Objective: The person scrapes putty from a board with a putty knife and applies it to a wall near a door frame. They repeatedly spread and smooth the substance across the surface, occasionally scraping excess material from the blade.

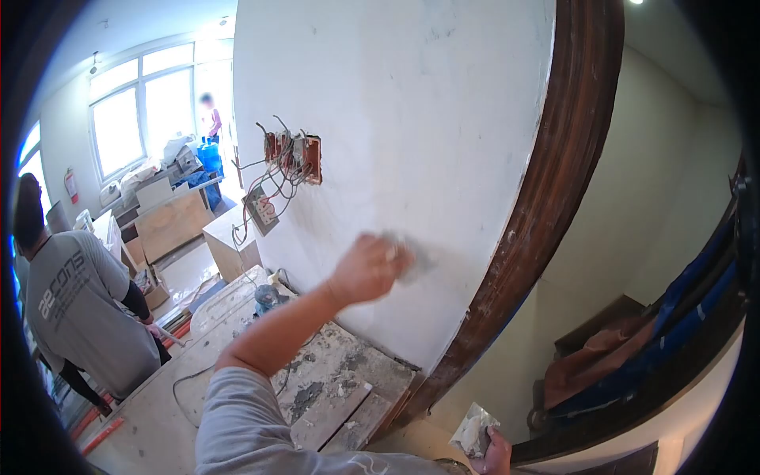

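Note:
My left hand (368, 269) is closed on a blurred grey tool, likely a flat scraper (412, 260), against the white wall (427, 142). Around the tool the wall carries a greyish smear. Low at the right, my right hand (496, 453) grips a metal blade (475, 427) with pale paste on it. Up and left of my left hand, loose wires (289, 170) come out of an open wall box (313, 158), and a socket plate (263, 210) hangs from them.
Below lies a dusty worktop (328, 372) with debris. Dark wooden trim (546, 182) edges the wall. At the left stands a co-worker in a grey shirt (99, 309); another person (210, 117) is by the windows. Covered items (609, 356) lie at the right.

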Tool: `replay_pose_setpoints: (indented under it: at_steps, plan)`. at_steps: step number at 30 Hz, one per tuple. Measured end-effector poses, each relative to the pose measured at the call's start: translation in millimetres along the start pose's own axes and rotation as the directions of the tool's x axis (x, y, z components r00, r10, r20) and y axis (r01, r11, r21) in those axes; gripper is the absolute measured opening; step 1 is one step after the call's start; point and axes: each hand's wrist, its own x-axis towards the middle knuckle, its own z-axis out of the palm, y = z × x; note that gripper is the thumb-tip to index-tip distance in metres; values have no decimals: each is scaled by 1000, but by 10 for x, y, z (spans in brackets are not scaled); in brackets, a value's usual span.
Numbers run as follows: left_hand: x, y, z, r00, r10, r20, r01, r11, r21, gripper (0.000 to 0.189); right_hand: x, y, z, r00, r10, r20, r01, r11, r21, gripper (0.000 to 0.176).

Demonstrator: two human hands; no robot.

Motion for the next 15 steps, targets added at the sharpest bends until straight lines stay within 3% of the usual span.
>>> replay_pose_setpoints:
  at_steps: [2,3,4,5,8,10,11,14,15]
  plan:
    - [578,-397,-324,992,-32,-118,43,995,90,22,103,55,-188,993,63,100,-67,997,34,39]
    - [959,-547,-587,973,-51,-223,118,947,299,16,107,64,-221,990,78,117,-84,996,40,39]
    - [1283,-827,-745,953,-116,-281,190,949,253,19,104,67,-223,987,91,135,-99,994,48,39]
    - [1612,-1113,-891,922,-62,-383,147,969,198,25,104,72,-215,983,103,153,-112,992,56,39]
    - [2360,-1616,-1247,906,-76,-417,205,939,275,38,37,58,-116,985,80,153,-92,993,69,39]
    - [2539,-1656,-1353,940,-142,-309,233,931,281,42,62,118,-113,981,64,186,-88,988,124,38]
    - [2550,-1645,-1344,952,-209,-223,263,931,251,44,65,143,-121,978,59,200,-89,985,148,37]
    - [2175,-1733,-931,950,-129,-285,208,941,267,40,-38,146,-55,986,38,165,-62,987,146,35]
    - [1963,-1531,-836,943,-192,-271,255,941,221,40,-58,147,-52,984,36,175,-64,986,154,34]
